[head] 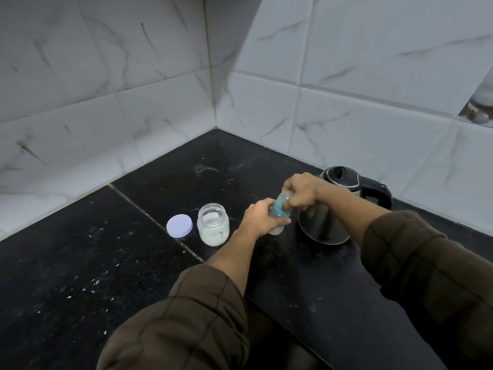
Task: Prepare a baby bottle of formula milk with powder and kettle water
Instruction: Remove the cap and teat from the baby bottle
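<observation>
My 2 hands meet on the baby bottle (277,210), upright on the black counter (80,276): left hand (260,218) grips its body, right hand (301,193) pinches its teal top. Left of it stand the open powder jar (213,227) and its white lid (179,226). The kettle (333,214) sits just right of the bottle, before the tiled wall (346,89).

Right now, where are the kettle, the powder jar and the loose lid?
kettle (324,227): head view, on its steel body.
powder jar (213,226): head view, on its glass side.
lid (179,226): head view, on its flat top.
</observation>
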### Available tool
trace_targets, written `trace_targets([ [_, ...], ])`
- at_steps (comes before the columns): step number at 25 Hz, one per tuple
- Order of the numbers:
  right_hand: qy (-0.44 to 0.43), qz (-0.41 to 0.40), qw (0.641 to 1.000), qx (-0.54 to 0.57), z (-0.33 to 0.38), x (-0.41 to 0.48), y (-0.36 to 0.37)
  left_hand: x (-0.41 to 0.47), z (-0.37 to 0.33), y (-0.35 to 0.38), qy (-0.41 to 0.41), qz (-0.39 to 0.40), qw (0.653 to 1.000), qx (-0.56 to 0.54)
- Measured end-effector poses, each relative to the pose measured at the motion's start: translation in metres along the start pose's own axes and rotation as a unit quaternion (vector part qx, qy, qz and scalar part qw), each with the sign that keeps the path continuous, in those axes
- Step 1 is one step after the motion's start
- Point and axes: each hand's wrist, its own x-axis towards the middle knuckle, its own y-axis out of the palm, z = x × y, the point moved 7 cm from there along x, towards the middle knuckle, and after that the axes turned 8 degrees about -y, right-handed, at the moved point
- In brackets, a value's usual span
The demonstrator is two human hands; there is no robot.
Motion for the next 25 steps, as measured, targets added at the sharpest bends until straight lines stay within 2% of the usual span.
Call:
trace_targets([
  [3,0.005,-0.023,1.0,0.005,0.005,0.001,-0.01,0.0,-0.006,-0.01,0.014,-0.013,0.999,-0.034],
  [9,-0.018,-0.058,0.998,-0.033,0.021,0.007,-0.02,-0.007,-0.015,-0.031,0.049,-0.047,0.998,-0.012],
  [14,-0.052,-0.049,0.996,-0.043,0.035,0.007,-0.038,-0.01,-0.023,-0.048,0.065,-0.074,0.995,-0.02],
  [25,-0.09,-0.021,0.991,-0.093,0.03,-0.008,-0.036,-0.005,-0.033,-0.042,0.061,-0.052,0.997,-0.011],
])
